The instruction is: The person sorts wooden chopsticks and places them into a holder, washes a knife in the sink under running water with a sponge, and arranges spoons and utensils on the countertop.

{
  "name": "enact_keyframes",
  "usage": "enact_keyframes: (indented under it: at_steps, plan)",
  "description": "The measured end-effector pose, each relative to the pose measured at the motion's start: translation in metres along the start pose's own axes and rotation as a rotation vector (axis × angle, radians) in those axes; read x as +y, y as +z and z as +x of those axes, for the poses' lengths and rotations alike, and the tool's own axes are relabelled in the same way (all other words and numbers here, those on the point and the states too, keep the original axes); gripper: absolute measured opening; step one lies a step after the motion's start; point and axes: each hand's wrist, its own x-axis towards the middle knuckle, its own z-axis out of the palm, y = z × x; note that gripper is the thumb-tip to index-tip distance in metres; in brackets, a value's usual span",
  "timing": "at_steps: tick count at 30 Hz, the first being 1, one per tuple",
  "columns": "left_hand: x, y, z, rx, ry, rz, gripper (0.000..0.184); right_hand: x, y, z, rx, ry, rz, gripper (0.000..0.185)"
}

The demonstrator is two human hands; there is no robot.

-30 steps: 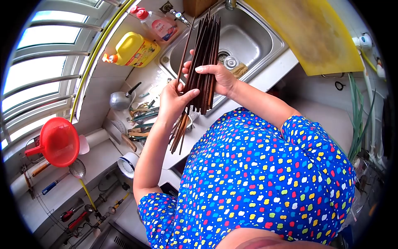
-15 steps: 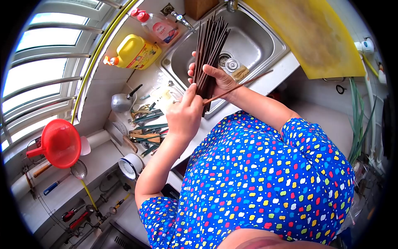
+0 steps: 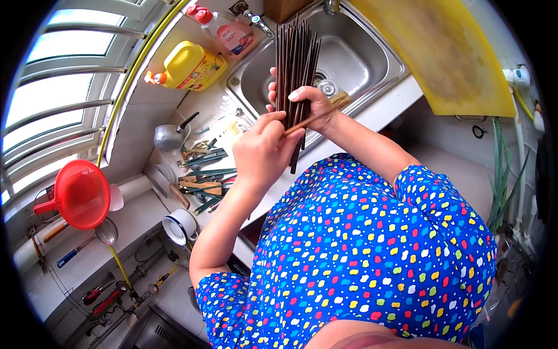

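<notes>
My right hand (image 3: 318, 107) is closed around a thick bundle of dark chopsticks (image 3: 295, 64), its thumb in front and fingertips showing on the left side. The bundle stands nearly upright in view, over the edge of the steel sink (image 3: 369, 61). At its lower part, my left hand (image 3: 264, 145) pinches the end of a single brown chopstick (image 3: 309, 121), which slants up to the right across my right wrist. Left fingertips are against or very near the bundle; I cannot tell which. A strainer (image 3: 328, 87) and a tan sponge-like piece (image 3: 343, 100) lie in the sink.
Left of the sink, several utensils (image 3: 206, 174) are spread on the counter near a small metal pot (image 3: 168, 138). A yellow jug (image 3: 195, 67) and a clear pump bottle (image 3: 232, 36) stand by the wall. A yellow board (image 3: 447, 55) lies at right; a red strainer (image 3: 84, 193) hangs left.
The bundle has turned slightly more upright, with its lower ends reaching further down. The single chopstick shows shorter, its far end drawn back toward my right wrist. My left hand has shifted slightly.
</notes>
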Motion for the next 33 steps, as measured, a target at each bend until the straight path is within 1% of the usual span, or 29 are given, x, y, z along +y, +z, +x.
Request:
enact_keyframes:
  at_steps: [2,3,4,5,6,7,8,9,10,11,12,13,14,15,16,18,19,23,24,25,26,27,28,29,33]
  plan:
    - [-0.001,-0.001,0.006,0.086,-0.118,-0.192,0.02,-0.003,0.004,-0.001,0.006,-0.02,-0.068,0.065]
    - [-0.003,-0.001,0.008,0.08,-0.203,-0.226,0.021,-0.003,0.003,-0.002,0.007,-0.02,-0.067,0.065]
    - [-0.006,-0.002,0.011,0.074,-0.289,-0.259,0.023,-0.002,0.003,-0.003,0.016,-0.015,-0.075,0.064]
    - [-0.017,0.002,0.011,0.086,-0.325,-0.34,0.026,-0.003,0.003,-0.003,0.024,-0.009,-0.083,0.062]
    - [-0.019,-0.004,0.014,-0.006,-0.422,-0.396,0.035,-0.002,0.003,-0.003,0.031,-0.003,-0.092,0.061]
    - [-0.021,-0.004,0.016,0.049,-0.485,-0.553,0.037,-0.001,0.005,-0.003,0.006,0.001,-0.053,0.056]
    - [-0.024,-0.002,0.019,0.105,-0.546,-0.711,0.04,0.0,0.005,-0.003,0.006,0.001,-0.053,0.056]
    - [-0.031,-0.002,0.018,0.105,-0.546,-0.712,0.04,0.001,0.005,-0.003,-0.015,0.005,-0.064,0.055]
    - [-0.042,-0.001,0.016,0.067,-0.539,-0.803,0.035,0.002,0.005,-0.002,-0.036,0.009,-0.074,0.053]
    - [-0.048,-0.001,0.015,0.028,-0.532,-0.893,0.035,0.003,0.007,-0.003,-0.009,-0.002,-0.08,0.053]
    - [-0.046,-0.001,0.017,0.026,-0.532,-0.892,0.035,0.002,0.008,-0.004,-0.009,-0.003,-0.078,0.053]
    - [-0.039,-0.002,0.019,0.023,-0.545,-0.949,0.029,0.001,0.009,-0.005,-0.039,0.005,-0.097,0.054]
    - [-0.034,-0.002,0.021,0.021,-0.557,-1.006,0.03,0.001,0.01,-0.006,-0.069,0.013,-0.117,0.054]
    - [-0.03,-0.002,0.022,0.017,-0.545,-1.059,0.037,0.0,0.013,-0.008,-0.083,0.021,-0.109,0.055]
    - [-0.029,-0.002,0.021,0.016,-0.538,-1.06,0.037,0.002,0.014,-0.009,-0.086,0.016,-0.113,0.055]
    - [-0.03,0.0,0.025,0.028,-0.542,-0.967,0.032,0.003,0.012,-0.009,-0.102,0.062,0.007,0.057]
    - [-0.036,0.002,0.025,0.051,-0.566,-0.952,0.028,0.003,0.011,-0.008,-0.104,0.064,0.006,0.057]
    - [-0.045,0.006,0.039,0.087,-0.621,-0.875,0.022,0.005,0.006,-0.01,-0.163,0.143,0.072,0.054]
    - [-0.045,0.009,0.043,0.094,-0.622,-0.876,0.022,0.006,0.006,-0.009,-0.197,0.171,0.08,0.052]
    - [-0.045,0.012,0.047,0.064,-0.6,-0.891,0.022,0.007,0.011,-0.011,-0.172,0.19,0.066,0.044]
    - [-0.045,0.013,0.051,0.034,-0.576,-0.905,0.023,0.008,0.007,-0.011,-0.176,0.197,0.064,0.044]
    - [-0.045,0.01,0.055,-0.029,-0.598,-0.833,0.025,0.009,0.003,-0.01,-0.189,0.244,0.017,0.041]
    - [-0.042,0.007,0.057,-0.023,-0.598,-0.832,0.025,0.009,0.001,-0.009,-0.202,0.29,-0.03,0.038]
    - [-0.037,0.007,0.059,-0.041,-0.615,-0.853,0.027,0.011,0.0,-0.011,-0.181,0.268,-0.026,0.035]
    - [-0.038,0.012,0.063,-0.06,-0.66,-0.832,0.031,0.01,0.001,-0.012,-0.136,0.265,-0.058,0.036]
